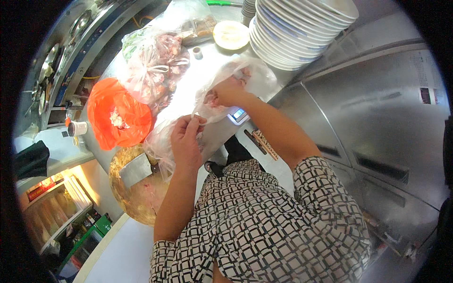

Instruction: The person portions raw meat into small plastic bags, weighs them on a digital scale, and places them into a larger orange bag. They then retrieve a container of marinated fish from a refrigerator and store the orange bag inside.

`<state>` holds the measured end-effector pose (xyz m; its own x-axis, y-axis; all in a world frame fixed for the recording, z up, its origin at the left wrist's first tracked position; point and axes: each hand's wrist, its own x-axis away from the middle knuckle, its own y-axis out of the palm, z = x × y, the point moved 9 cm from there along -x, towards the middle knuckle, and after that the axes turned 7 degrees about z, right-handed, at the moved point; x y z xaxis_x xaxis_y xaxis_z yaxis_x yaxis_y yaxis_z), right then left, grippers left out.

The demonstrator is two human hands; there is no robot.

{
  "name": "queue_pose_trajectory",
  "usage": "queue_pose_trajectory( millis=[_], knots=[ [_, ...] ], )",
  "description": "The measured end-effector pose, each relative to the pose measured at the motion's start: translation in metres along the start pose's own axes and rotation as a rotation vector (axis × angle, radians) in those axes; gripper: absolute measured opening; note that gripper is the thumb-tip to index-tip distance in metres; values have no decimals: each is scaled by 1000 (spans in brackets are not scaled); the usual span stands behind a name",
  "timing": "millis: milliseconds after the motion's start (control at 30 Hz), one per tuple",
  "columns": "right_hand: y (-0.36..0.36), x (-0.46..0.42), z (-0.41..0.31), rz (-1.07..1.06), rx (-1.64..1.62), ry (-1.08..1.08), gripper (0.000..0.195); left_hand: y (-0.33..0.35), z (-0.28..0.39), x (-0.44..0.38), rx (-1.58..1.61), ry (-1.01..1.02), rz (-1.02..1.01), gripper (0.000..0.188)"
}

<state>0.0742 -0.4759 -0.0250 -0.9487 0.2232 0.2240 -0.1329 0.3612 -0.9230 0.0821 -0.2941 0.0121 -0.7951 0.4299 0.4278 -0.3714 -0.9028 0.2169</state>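
Observation:
My left hand [187, 139] pinches the edge of a clear plastic bag between thumb and fingers. My right hand [228, 93] is inside the opening of a plastic bag [260, 69] holding pieces of raw meat [212, 100]. Its fingers are mostly hidden among meat and film, so I cannot tell what they grip. A digital scale [239, 115] with a lit display shows from under this bag, just below my right wrist. Left of my left hand, more crumpled clear plastic [161, 136] lies on the steel counter [219, 132].
A cleaver [135, 170] lies on a round chopping block [141, 201] at the left. Beyond it are an orange bag [97, 106] with pale scraps and clear bags of meat [159, 65]. Stacked plates [286, 35] and a cut melon-like piece [230, 34] stand at the back.

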Motion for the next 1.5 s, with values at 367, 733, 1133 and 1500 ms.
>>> queue_pose_trajectory(
  millis=[367,733,1133,1500],
  knots=[
    [-36,32,75,298,-777,142,29,11,15,-7,-12,15,-42,11],
    [-58,52,68,426,-658,123,24,6,28,-4,-77,134,-66,21],
    [-115,97,41,627,-800,146,19,-8,58,12,-60,269,24,20],
    [-141,118,25,689,-778,124,16,-13,54,14,0,290,17,20]
  ],
)
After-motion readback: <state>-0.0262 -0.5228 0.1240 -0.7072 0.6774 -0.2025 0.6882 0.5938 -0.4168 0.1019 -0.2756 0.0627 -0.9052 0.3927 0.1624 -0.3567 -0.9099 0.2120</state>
